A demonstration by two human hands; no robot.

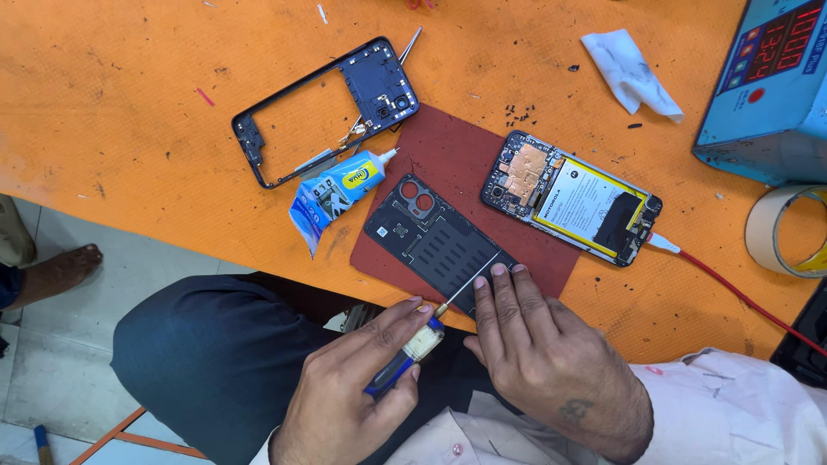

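A black phone back panel (431, 241) with a camera cutout lies on a dark red mat (457, 159). My right hand (538, 357) rests flat at the panel's near end, fingertips pressing it down. My left hand (349, 392) grips a screwdriver (413, 349) with a blue and clear handle. Its thin shaft reaches up to the panel's near right edge, just beside my right fingertips.
On the orange table (129, 103) are an empty black phone frame (323, 108), a glue tube (336, 189), and an opened phone (573, 198) showing its board and battery, wired by a red cable (741, 297). A blue meter box (771, 82), tape roll (788, 228) and white tissue (633, 73) lie right.
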